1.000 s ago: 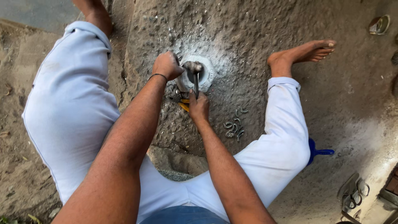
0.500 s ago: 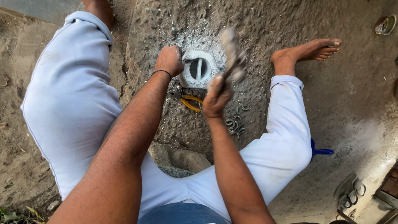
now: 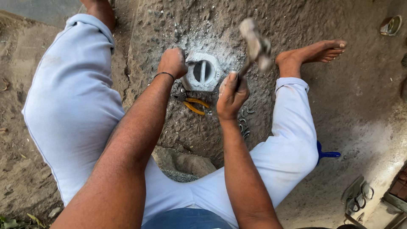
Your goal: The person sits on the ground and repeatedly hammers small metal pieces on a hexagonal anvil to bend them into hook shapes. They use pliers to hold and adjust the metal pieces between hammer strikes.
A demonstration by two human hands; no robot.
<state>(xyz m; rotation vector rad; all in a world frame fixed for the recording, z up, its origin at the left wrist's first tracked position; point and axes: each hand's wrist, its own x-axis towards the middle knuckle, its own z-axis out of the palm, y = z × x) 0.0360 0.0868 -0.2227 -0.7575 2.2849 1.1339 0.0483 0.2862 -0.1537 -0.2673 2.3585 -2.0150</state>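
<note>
I sit on rough ground with legs spread. My left hand is closed in a fist at the left edge of a grey hexagonal metal block that has a round hole and an upright bar in it. Whether the fist grips a tool is hidden. My right hand grips the handle of a hammer, whose blurred head is raised above and to the right of the block. Yellow-handled pliers lie on the ground just below the block, between my hands.
Small metal links lie by my right knee. A blue plastic scoop sticks out behind my right leg. Sandals rest at lower right, a shoe at upper right. A stone sits between my thighs.
The hammer went from resting on the block to swung up high at the right. My right hand rose with it. My left fist stayed at the block.
</note>
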